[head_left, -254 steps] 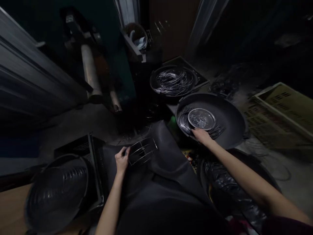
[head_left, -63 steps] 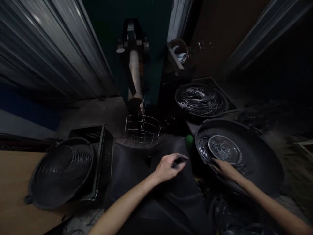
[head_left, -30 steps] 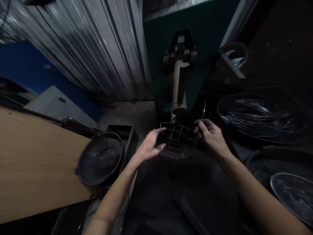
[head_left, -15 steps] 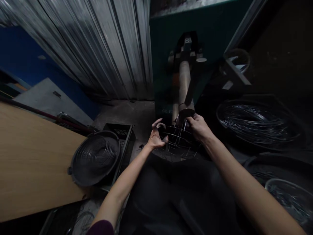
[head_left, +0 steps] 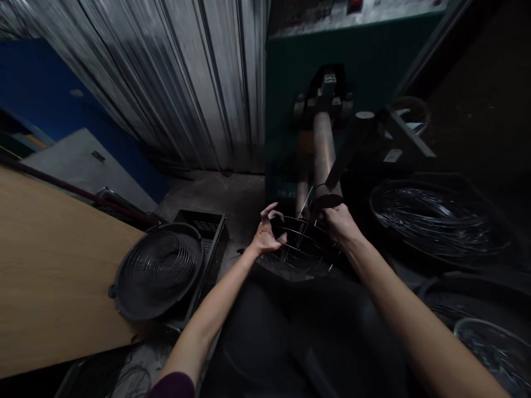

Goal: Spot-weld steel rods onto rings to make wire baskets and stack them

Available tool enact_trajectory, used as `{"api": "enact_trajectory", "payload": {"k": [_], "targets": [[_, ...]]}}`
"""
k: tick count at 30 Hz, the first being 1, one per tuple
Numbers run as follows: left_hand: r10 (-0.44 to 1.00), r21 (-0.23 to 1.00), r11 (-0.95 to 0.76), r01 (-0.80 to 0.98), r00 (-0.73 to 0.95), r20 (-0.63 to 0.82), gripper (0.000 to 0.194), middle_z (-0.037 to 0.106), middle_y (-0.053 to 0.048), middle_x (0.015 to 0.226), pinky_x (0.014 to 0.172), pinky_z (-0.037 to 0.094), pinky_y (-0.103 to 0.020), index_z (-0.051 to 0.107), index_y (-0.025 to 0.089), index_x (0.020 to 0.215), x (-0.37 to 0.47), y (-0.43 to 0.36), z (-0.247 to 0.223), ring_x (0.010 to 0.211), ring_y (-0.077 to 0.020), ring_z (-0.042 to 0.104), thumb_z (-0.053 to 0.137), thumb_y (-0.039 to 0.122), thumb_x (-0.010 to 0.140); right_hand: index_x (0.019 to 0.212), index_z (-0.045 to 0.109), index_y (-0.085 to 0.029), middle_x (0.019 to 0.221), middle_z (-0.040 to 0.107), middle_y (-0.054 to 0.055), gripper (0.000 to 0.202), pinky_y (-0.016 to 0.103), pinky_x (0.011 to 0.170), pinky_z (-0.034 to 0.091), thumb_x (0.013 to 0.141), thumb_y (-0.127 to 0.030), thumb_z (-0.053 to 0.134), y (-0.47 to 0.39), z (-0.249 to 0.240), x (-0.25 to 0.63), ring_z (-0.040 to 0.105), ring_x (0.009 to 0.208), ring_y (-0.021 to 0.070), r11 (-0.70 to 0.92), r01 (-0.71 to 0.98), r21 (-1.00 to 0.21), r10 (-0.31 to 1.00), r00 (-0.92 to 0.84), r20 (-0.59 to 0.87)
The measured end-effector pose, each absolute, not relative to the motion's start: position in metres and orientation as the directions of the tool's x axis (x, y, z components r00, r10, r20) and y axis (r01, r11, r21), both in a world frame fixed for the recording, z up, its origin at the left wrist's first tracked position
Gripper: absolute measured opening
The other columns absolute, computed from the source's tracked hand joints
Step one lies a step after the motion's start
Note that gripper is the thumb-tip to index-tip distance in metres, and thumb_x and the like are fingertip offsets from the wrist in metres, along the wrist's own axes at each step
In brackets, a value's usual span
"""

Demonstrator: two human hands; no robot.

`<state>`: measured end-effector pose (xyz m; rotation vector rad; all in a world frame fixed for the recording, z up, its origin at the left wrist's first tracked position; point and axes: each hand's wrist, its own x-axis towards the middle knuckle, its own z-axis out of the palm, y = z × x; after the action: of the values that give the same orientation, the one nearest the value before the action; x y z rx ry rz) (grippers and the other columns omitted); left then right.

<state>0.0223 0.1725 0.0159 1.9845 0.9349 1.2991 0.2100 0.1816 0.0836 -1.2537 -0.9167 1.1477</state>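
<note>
A round frame of thin wires (head_left: 299,250), with curved rings and straight cross wires, sits low in front of my body. My left hand (head_left: 266,235) curls in a C at its left side, thumb and fingertips at the wires. My right hand (head_left: 341,224) is closed just below the blunt end of a thick metal bar (head_left: 324,146); its fingertips are hidden, and what they pinch cannot be made out. The bar juts toward me from a dark green machine (head_left: 286,77). A second bar (head_left: 302,193) lies lower, behind the wires.
At left, a black round tray (head_left: 155,298) of wire rings rests against a black crate (head_left: 207,218), beside a wooden board (head_left: 58,271). Bundled wire (head_left: 431,215) fills a large basin at right, with a smaller bowl (head_left: 493,337) of metal pieces nearer.
The view has shifted slightly, so the machine sits lower and further right. My right hand has moved a little right and down, its fingers now more hidden. My left hand keeps its pose.
</note>
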Motion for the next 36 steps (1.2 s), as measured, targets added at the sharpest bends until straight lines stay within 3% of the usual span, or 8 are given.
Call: {"api": "enact_trajectory", "payload": {"k": [12, 19, 24, 28, 30, 32, 34, 36], "targets": [[0.788, 0.787, -0.604, 0.127, 0.243, 0.565, 0.088, 0.051, 0.001, 0.092, 0.087, 0.045, -0.038, 0.015, 0.023, 0.136, 0.022, 0.187, 0.002, 0.089, -0.0173, 0.055, 0.064, 0.02, 0.063, 0.07, 0.043, -0.021, 0.057, 0.048, -0.006, 0.038, 0.023, 0.043, 0.044, 0.055, -0.034, 0.076, 0.197, 0.068, 0.207, 0.05, 0.047, 0.01, -0.016, -0.229, -0.973, 0.98, 0.189, -0.061], [0.777, 0.789, -0.607, 0.09, 0.276, 0.566, 0.083, 0.051, -0.002, 0.095, 0.084, 0.044, -0.036, 0.016, 0.024, 0.135, 0.019, 0.191, -0.002, 0.087, -0.0172, 0.054, 0.066, 0.034, 0.069, 0.071, 0.046, -0.021, 0.053, 0.046, -0.007, 0.036, 0.019, 0.037, 0.034, 0.063, -0.043, 0.073, 0.196, 0.074, 0.205, 0.043, 0.042, 0.007, -0.083, -0.191, -0.978, 0.969, 0.213, -0.123], [0.769, 0.771, -0.616, 0.163, 0.339, 0.542, 0.086, 0.05, -0.001, 0.094, 0.087, 0.043, -0.037, 0.013, 0.024, 0.136, 0.016, 0.193, 0.004, 0.09, -0.0176, 0.055, 0.066, 0.028, 0.068, 0.068, 0.046, -0.019, 0.048, 0.045, -0.006, 0.028, 0.016, 0.036, 0.032, 0.066, -0.028, 0.073, 0.199, 0.094, 0.211, 0.039, 0.039, 0.0054, -0.214, -0.171, -0.962, 0.952, 0.183, -0.244], [0.671, 0.654, -0.728, 0.207, 0.411, 0.617, 0.088, 0.051, -0.003, 0.096, 0.085, 0.045, -0.039, 0.01, 0.022, 0.139, 0.016, 0.18, 0.002, 0.09, -0.0188, 0.055, 0.061, 0.025, 0.068, 0.072, 0.049, -0.017, 0.047, 0.044, -0.006, 0.022, 0.015, 0.033, 0.024, 0.074, -0.025, 0.068, 0.187, 0.109, 0.225, 0.035, 0.037, 0.0039, -0.258, -0.126, -0.958, 0.935, 0.216, -0.28], [0.636, 0.592, -0.763, 0.26, 0.466, 0.615, 0.09, 0.052, -0.006, 0.101, 0.084, 0.046, -0.041, 0.012, 0.02, 0.141, 0.021, 0.16, 0.0, 0.092, -0.0214, 0.054, 0.063, 0.03, 0.067, 0.076, 0.051, -0.017, 0.049, 0.046, -0.005, 0.022, 0.016, 0.033, 0.024, 0.08, -0.034, 0.065, 0.169, 0.111, 0.236, 0.035, 0.037, 0.005, -0.297, -0.038, -0.954, 0.926, 0.231, -0.297], [0.605, 0.532, -0.787, 0.313, 0.561, 0.565, 0.087, 0.054, -0.009, 0.104, 0.083, 0.045, -0.043, 0.026, 0.022, 0.141, 0.03, 0.127, 0.004, 0.093, -0.0244, 0.054, 0.067, 0.037, 0.065, 0.079, 0.053, -0.018, 0.052, 0.049, -0.003, 0.029, 0.019, 0.036, 0.029, 0.081, -0.045, 0.063, 0.142, 0.111, 0.249, 0.04, 0.039, 0.0079, -0.333, 0.164, -0.929, 0.922, 0.262, -0.284], [0.507, 0.417, -0.849, 0.323, 0.72, 0.474, 0.074, 0.056, -0.009, 0.111, 0.084, 0.043, -0.044, 0.039, 0.031, 0.136, 0.039, 0.085, 0.015, 0.096, -0.0263, 0.054, 0.068, 0.039, 0.069, 0.082, 0.055, -0.019, 0.058, 0.055, 0.001, 0.035, 0.023, 0.043, 0.038, 0.076, -0.052, 0.065, 0.107, 0.112, 0.266, 0.05, 0.048, 0.013, -0.354, 0.449, -0.821, 0.923, 0.312, -0.227], [0.34, 0.292, -0.926, 0.238, 0.861, 0.379, 0.06, 0.052, -0.009, 0.127, 0.087, 0.041, -0.044, 0.042, 0.043, 0.134, 0.044, 0.046, 0.033, 0.106, -0.0278, 0.053, 0.064, 0.036, 0.079, 0.083, 0.056, -0.021, 0.065, 0.06, 0.003, 0.032, 0.028, 0.055, 0.044, 0.074, -0.05, 0.067, 0.066, 0.116, 0.286, 0.059, 0.06, 0.0191, -0.331, 0.677, -0.657, 0.938, 0.31, -0.152]]}}
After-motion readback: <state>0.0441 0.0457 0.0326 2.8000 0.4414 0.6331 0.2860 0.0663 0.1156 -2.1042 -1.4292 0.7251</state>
